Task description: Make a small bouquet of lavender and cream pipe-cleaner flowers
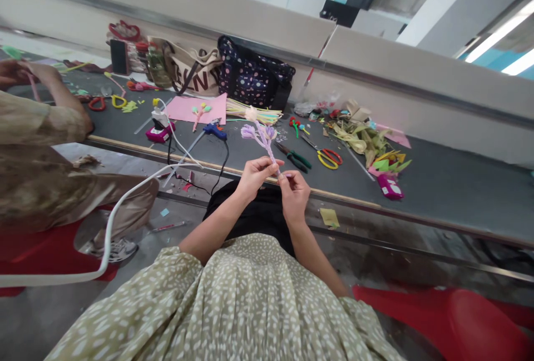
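Note:
Between my two hands stands a pipe-cleaner flower (266,139), with lilac and pale pink blossoms on a wrapped lilac stem. My left hand (256,176) is closed on the stem, thumb and fingers pinching it. Just below, my right hand (294,191) pinches the lower end of the same stem. Beyond my hands lie dark green-handled pliers (294,158) and scissors (329,158) with yellow and red handles. To the left rests a blue glue gun (215,130), apart from my hands.
A pink sheet (196,109) and a bundle of pipe cleaners (254,112) lie toward the back, before a dark patterned bag (254,72). A white cable (120,205) hangs across the left front. Husks (362,138) are heaped at right. A co-worker's arm (54,83) reaches in at left.

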Available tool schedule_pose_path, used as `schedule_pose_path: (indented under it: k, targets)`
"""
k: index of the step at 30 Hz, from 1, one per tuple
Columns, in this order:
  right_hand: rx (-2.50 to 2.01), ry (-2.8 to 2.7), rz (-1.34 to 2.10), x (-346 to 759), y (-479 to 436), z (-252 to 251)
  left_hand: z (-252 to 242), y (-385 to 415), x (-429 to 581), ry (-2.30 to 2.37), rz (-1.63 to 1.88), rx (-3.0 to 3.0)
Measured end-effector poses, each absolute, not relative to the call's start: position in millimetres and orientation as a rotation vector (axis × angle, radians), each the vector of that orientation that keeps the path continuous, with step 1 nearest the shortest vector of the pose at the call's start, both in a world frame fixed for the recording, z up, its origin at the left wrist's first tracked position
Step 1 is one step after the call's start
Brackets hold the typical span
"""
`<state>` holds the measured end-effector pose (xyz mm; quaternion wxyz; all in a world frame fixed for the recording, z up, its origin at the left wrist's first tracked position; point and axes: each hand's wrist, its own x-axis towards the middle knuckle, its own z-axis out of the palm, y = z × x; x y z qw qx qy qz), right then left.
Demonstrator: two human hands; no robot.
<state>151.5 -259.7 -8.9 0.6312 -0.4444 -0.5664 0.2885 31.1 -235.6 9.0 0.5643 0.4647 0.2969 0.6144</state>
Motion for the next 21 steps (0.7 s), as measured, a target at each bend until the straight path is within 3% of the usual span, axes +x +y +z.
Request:
schedule_pose_path:
  k: [7,21]
  targets:
    - [-1.045,-1.613,0.066,156,-258,-17,4,-234,32,0.662,1.422,0.907]
    - [-1.029,-1.882,-0.309,171,-255,-24,0,-234,33,0.731,1.364,0.995]
